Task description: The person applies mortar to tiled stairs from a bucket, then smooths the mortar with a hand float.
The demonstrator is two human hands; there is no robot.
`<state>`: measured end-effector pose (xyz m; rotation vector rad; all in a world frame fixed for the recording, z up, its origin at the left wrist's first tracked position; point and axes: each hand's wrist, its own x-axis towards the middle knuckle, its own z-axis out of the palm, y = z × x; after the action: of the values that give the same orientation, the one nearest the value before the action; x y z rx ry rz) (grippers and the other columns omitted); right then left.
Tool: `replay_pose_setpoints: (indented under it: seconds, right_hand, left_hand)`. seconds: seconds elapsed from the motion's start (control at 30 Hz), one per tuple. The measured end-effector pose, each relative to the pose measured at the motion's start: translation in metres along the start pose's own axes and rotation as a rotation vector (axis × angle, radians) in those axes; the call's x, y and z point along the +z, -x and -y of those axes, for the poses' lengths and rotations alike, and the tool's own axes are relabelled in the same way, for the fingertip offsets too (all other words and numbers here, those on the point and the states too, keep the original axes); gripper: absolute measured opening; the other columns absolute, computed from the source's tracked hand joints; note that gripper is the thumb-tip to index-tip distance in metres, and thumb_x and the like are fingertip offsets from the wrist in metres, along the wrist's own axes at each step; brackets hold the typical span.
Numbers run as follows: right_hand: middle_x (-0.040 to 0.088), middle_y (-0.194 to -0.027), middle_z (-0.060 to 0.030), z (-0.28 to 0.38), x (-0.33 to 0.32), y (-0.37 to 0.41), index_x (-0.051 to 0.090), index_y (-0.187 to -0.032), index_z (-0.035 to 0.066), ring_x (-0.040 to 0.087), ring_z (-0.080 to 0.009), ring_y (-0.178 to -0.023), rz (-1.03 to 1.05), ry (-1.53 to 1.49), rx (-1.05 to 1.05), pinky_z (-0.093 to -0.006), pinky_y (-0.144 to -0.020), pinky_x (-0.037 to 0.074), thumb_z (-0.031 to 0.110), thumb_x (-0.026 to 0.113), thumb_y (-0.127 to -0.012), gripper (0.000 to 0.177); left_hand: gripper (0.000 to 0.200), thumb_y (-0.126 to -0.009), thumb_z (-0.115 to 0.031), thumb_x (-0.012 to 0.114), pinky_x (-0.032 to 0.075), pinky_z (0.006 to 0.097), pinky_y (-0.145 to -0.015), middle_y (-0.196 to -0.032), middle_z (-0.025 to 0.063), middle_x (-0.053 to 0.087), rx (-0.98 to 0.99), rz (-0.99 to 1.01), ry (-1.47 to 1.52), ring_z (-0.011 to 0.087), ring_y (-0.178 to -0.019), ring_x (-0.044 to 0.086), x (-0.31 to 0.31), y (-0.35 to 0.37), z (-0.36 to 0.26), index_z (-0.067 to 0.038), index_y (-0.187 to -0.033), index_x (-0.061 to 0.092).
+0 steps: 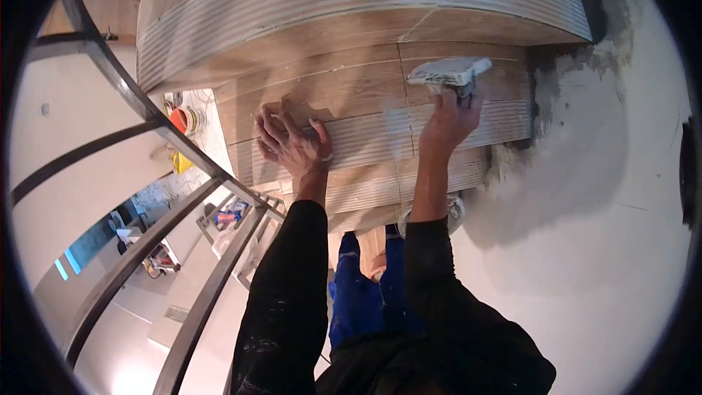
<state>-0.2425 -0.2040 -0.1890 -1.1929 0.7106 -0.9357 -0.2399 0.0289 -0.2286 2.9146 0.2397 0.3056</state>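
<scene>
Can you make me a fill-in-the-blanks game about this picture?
1. The left hand lies flat on the wood-look tiles, holding ____.
2. The right hand grips a ____ caked with grey paste.
3. Both sleeves are ____.
4. The metal railing runs on the person's ____ side.
Missing words: nothing; trowel; black; left.

One head-worn fisheye view with a dark vignette. It looks forward and steeply down from above the person's chest, near the wood-look stair tiles. Left hand and right hand with trowel sit mid-frame; metal railing at left, white wall at right.
</scene>
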Motion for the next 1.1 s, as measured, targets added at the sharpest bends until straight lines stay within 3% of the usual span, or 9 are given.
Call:
replay_pose_setpoints:
  seconds: [0.23, 0.33, 0.47, 0.53, 0.63, 0.7, 0.77, 0.9, 1.1]
  right_hand:
    - [0.063, -0.112, -0.0094, -0.025, 0.046, -0.019, 0.058, -0.122, -0.003, 0.062, -0.0189, -0.102, -0.024, 0.047, -0.063, -0.033, -0.094, 0.052, 0.009, 0.073, -0.09, 0.038]
    - [0.063, -0.114, -0.007, -0.048, 0.075, 0.02, 0.057, -0.124, -0.001, 0.06, -0.0159, -0.103, -0.094, 0.215, -0.209, -0.0332, -0.094, 0.051, 0.002, 0.073, -0.088, 0.04]
    - [0.061, -0.119, -0.0093, -0.061, 0.1, 0.059, 0.057, -0.128, 0.0, 0.059, -0.0165, -0.107, -0.066, -0.12, -0.005, -0.0332, -0.096, 0.05, 0.001, 0.075, -0.087, 0.045]
    - [0.064, -0.113, -0.011, -0.059, 0.091, 0.081, 0.058, -0.124, 0.0, 0.062, -0.02, -0.105, 0.255, 0.072, -0.003, -0.0354, -0.094, 0.052, 0.003, 0.074, -0.085, 0.042]
    - [0.064, -0.114, -0.0105, -0.028, 0.083, 0.084, 0.057, -0.124, -0.001, 0.062, -0.02, -0.105, 0.188, -0.089, -0.076, -0.0357, -0.094, 0.052, 0.002, 0.074, -0.085, 0.042]
    - [0.063, -0.112, -0.0099, -0.006, 0.074, 0.055, 0.059, -0.12, -0.002, 0.061, -0.0203, -0.101, -0.13, -0.271, 0.033, -0.0361, -0.093, 0.051, 0.0, 0.07, -0.084, 0.038]
    - [0.062, -0.11, -0.0099, -0.012, 0.044, 0.014, 0.059, -0.117, -0.003, 0.06, -0.0206, -0.1, -0.15, -0.1, 0.029, -0.0352, -0.092, 0.05, 0.001, 0.068, -0.084, 0.034]
    - [0.061, -0.107, -0.0094, -0.022, 0.058, -0.014, 0.059, -0.112, -0.004, 0.058, -0.0191, -0.097, -0.161, 0.046, -0.023, -0.0336, -0.088, 0.051, 0.004, 0.068, -0.086, 0.029]
    - [0.064, -0.108, -0.0051, -0.019, 0.091, 0.063, 0.062, -0.113, 0.003, 0.062, -0.0139, -0.1, 0.174, -0.054, 0.043, -0.031, -0.084, 0.052, -0.004, 0.077, -0.078, 0.038]
  left_hand:
    - [0.076, -0.087, -0.044, 0.061, 0.017, 0.0623, -0.12, -0.167, 0.0176, 0.033, -0.011, 0.059, -0.035, 0.0403, -0.156, 0.023, 0.0, 0.0, -0.001, -0.019, -0.157, 0.045]
    - [0.073, -0.088, -0.045, 0.059, 0.018, 0.0615, -0.12, -0.166, 0.0182, 0.034, 0.006, 0.036, -0.016, 0.0406, -0.156, 0.024, -0.001, -0.001, -0.003, -0.02, -0.156, 0.046]
    - [0.071, -0.09, -0.046, 0.057, 0.02, 0.0608, -0.12, -0.164, 0.0193, 0.036, 0.032, 0.022, -0.047, 0.0412, -0.154, 0.027, 0.0, -0.001, -0.004, -0.019, -0.155, 0.046]
    - [0.07, -0.091, -0.048, 0.056, 0.02, 0.0604, -0.12, -0.161, 0.02, 0.039, 0.043, -0.013, -0.026, 0.0417, -0.152, 0.03, 0.001, 0.0, -0.004, -0.019, -0.154, 0.047]
    - [0.07, -0.091, -0.05, 0.055, 0.021, 0.0599, -0.12, -0.16, 0.0205, 0.04, 0.017, -0.005, 0.0, 0.0417, -0.151, 0.03, -0.002, 0.001, -0.009, -0.019, -0.153, 0.047]
    - [0.069, -0.091, -0.05, 0.055, 0.021, 0.0599, -0.12, -0.16, 0.0206, 0.04, 0.027, -0.004, -0.015, 0.0417, -0.152, 0.03, -0.002, 0.0, -0.01, -0.019, -0.153, 0.048]
    - [0.069, -0.091, -0.05, 0.055, 0.021, 0.06, -0.12, -0.159, 0.0206, 0.04, 0.027, 0.003, -0.033, 0.0417, -0.152, 0.03, -0.003, 0.001, -0.007, -0.019, -0.152, 0.048]
    - [0.069, -0.09, -0.049, 0.056, 0.021, 0.0607, -0.119, -0.16, 0.0204, 0.04, 0.035, -0.004, -0.035, 0.0417, -0.152, 0.03, -0.002, 0.0, -0.006, -0.019, -0.152, 0.048]
    - [0.071, -0.09, -0.048, 0.056, 0.022, 0.0611, -0.119, -0.161, 0.0197, 0.039, 0.038, -0.014, -0.033, 0.042, -0.151, 0.03, 0.0, 0.003, -0.004, -0.019, -0.154, 0.046]
